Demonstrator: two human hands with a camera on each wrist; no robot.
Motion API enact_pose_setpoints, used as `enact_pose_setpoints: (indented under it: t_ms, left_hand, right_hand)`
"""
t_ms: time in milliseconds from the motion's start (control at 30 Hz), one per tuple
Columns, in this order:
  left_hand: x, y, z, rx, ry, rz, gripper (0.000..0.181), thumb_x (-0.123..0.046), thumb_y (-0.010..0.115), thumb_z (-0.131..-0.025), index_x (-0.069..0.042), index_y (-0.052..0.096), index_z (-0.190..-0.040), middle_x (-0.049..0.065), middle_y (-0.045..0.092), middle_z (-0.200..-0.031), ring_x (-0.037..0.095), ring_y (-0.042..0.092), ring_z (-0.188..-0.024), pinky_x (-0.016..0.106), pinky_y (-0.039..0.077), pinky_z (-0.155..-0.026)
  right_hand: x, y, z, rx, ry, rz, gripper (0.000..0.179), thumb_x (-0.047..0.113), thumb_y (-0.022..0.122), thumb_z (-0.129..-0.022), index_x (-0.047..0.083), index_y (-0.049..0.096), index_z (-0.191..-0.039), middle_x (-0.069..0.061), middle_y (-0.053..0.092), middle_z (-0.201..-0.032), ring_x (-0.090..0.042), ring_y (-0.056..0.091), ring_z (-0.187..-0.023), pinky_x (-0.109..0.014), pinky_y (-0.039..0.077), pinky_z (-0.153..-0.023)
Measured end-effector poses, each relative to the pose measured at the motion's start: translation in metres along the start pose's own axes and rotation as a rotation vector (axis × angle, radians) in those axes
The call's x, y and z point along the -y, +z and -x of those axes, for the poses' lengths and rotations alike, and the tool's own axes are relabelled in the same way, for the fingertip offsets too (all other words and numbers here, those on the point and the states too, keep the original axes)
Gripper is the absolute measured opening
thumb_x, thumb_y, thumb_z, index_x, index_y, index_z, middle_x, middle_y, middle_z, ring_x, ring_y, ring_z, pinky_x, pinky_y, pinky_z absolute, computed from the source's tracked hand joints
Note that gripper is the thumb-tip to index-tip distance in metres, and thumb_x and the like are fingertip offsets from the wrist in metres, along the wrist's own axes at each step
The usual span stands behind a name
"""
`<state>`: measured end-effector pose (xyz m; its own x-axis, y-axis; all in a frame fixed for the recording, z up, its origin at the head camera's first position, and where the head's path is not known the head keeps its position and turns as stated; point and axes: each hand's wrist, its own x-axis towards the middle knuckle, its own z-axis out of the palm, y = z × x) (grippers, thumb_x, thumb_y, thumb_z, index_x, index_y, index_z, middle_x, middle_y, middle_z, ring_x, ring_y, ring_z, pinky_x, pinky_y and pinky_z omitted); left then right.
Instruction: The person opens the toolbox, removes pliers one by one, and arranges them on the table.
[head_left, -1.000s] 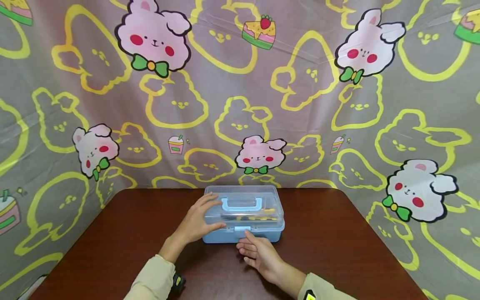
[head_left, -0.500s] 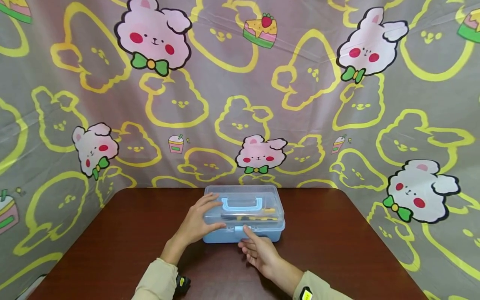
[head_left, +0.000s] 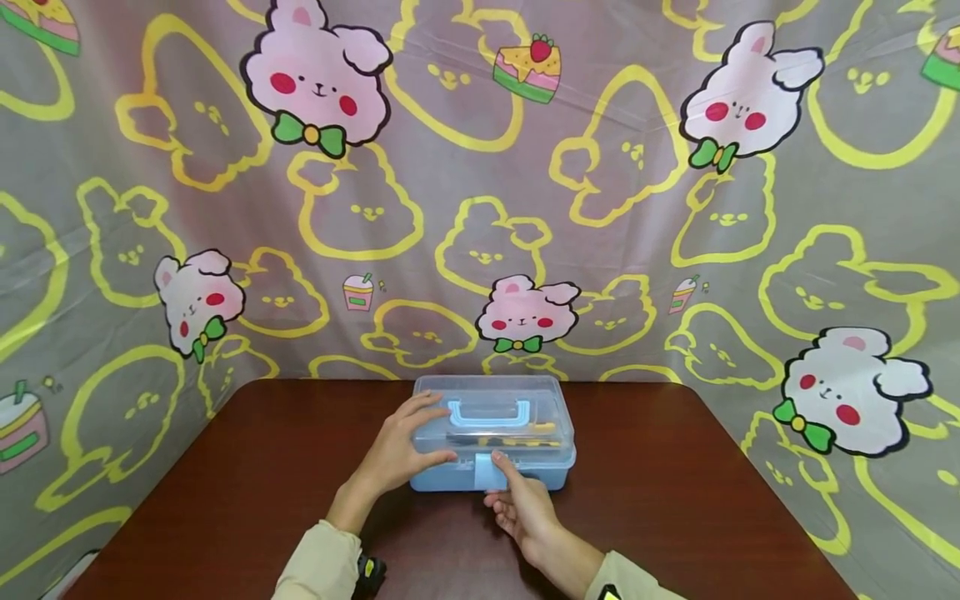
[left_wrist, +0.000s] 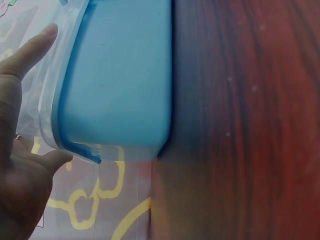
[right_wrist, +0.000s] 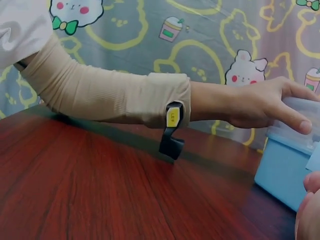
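Note:
A plastic storage box (head_left: 532, 477) with a light-blue base and a clear lid (head_left: 487, 385) stands on the table, lid down. My left hand (head_left: 393, 454) spans the lid's left end, fingers over the top and thumb along the front edge; in the left wrist view, fingers of that hand (left_wrist: 22, 185) lie around the lid's rim. At the front, my right hand (head_left: 528, 508) has its thumb at the top of the blue latch (head_left: 489, 472) and curled fingers by its lower end. Yellow and dark items (head_left: 525, 440) show blurrily through the lid.
The dark red-brown wooden table (head_left: 247, 500) runs around the box. Behind it hangs a grey cloth (head_left: 442, 167) printed with rabbits. A black wrist device (right_wrist: 173, 130) with a yellow label sits on the left sleeve.
The blue latch, seen as a short strip before, now shows as a taller panel down the box's front. My right thumb has come up onto it. The left hand holds its place.

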<state>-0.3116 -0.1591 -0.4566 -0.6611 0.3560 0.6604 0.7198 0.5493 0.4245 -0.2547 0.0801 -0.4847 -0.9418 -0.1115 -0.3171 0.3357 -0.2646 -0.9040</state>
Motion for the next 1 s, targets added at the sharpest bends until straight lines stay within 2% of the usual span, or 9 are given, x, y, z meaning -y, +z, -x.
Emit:
enact_pose_setpoints:
  t_ms: [133,300,433,600,667,733,833,900,1000]
  left_hand:
    - [0.000,0.001,0.001,0.003,0.005,0.007,0.067,-0.036,0.096,-0.073,-0.009,0.073,-0.130,0.014,0.057,-0.146,0.035,0.043,-0.141,0.057,0.044,-0.104]
    - [0.001,0.000,-0.003,0.002,0.005,0.021,0.068,-0.034,0.097,-0.073,-0.008,0.072,-0.130,0.014,0.057,-0.146,0.034,0.043,-0.142,0.057,0.043,-0.105]
    - [0.001,-0.001,-0.004,0.014,-0.010,0.012,0.068,-0.036,0.096,-0.074,-0.008,0.072,-0.131,0.012,0.056,-0.147,0.032,0.042,-0.143,0.055,0.042,-0.107]
    - [-0.001,-0.005,-0.005,0.016,-0.027,0.020,0.068,-0.034,0.096,-0.074,-0.008,0.071,-0.132,0.012,0.055,-0.148,0.033,0.040,-0.144,0.058,0.040,-0.107]
    - [-0.001,-0.004,-0.006,0.012,-0.033,0.029,0.069,-0.033,0.096,-0.074,-0.009,0.071,-0.133,0.012,0.055,-0.148,0.034,0.039,-0.145,0.059,0.039,-0.107]
    - [-0.002,-0.003,-0.007,0.014,-0.045,0.039,0.070,-0.034,0.096,-0.074,-0.009,0.070,-0.133,0.011,0.054,-0.149,0.034,0.037,-0.146,0.060,0.038,-0.108]
    - [-0.004,-0.004,-0.008,0.027,-0.084,0.050,0.078,-0.035,0.097,-0.073,-0.009,0.066,-0.139,0.011,0.051,-0.153,0.033,0.035,-0.148,0.061,0.036,-0.109]
    - [-0.006,-0.008,-0.008,0.054,-0.115,0.056,0.088,-0.035,0.097,-0.073,-0.009,0.058,-0.147,0.012,0.044,-0.158,0.034,0.032,-0.149,0.063,0.035,-0.109]
    - [-0.007,-0.017,-0.009,0.103,-0.179,0.075,0.107,-0.037,0.097,-0.072,-0.011,0.040,-0.159,0.015,0.027,-0.166,0.036,0.027,-0.150,0.065,0.035,-0.108]
  right_hand:
    - [0.001,0.002,0.001,0.002,0.007,-0.013,0.073,0.057,0.077,-0.088,-0.005,0.048,-0.113,-0.006,0.067,-0.075,-0.007,0.055,-0.059,-0.022,0.047,-0.059]
    - [0.005,-0.004,0.001,0.072,0.029,-0.030,0.085,0.048,0.076,-0.091,-0.007,0.032,-0.138,-0.009,0.068,-0.086,-0.011,0.057,-0.070,-0.024,0.047,-0.065]
    - [0.007,-0.010,-0.003,0.159,0.052,-0.048,0.074,0.040,0.073,-0.095,-0.006,0.041,-0.143,-0.008,0.070,-0.092,-0.011,0.058,-0.075,-0.024,0.049,-0.069]
    - [0.009,-0.017,-0.005,0.276,0.095,-0.046,0.050,0.030,0.069,-0.098,-0.008,0.058,-0.128,-0.012,0.068,-0.103,-0.011,0.061,-0.083,-0.023,0.051,-0.076]
    - [0.012,-0.023,-0.006,0.304,0.100,-0.013,0.047,0.029,0.070,-0.098,-0.009,0.061,-0.125,-0.012,0.068,-0.104,-0.012,0.063,-0.084,-0.024,0.052,-0.077]
    - [0.016,-0.028,-0.006,0.320,0.102,0.056,0.046,0.031,0.071,-0.098,-0.007,0.064,-0.123,-0.011,0.070,-0.103,-0.013,0.064,-0.082,-0.025,0.053,-0.075]
    - [0.026,-0.034,-0.003,0.366,0.074,0.243,0.049,0.035,0.072,-0.098,-0.007,0.067,-0.122,-0.007,0.073,-0.099,-0.014,0.067,-0.081,-0.028,0.053,-0.070]
    - [0.035,-0.037,0.001,0.409,0.014,0.399,0.047,0.035,0.072,-0.098,-0.007,0.070,-0.119,-0.007,0.074,-0.098,-0.014,0.067,-0.080,-0.030,0.053,-0.068]
    - [0.055,-0.044,0.007,0.454,-0.140,0.642,0.037,0.029,0.074,-0.097,-0.004,0.074,-0.112,-0.009,0.074,-0.093,-0.017,0.067,-0.079,-0.031,0.052,-0.065]
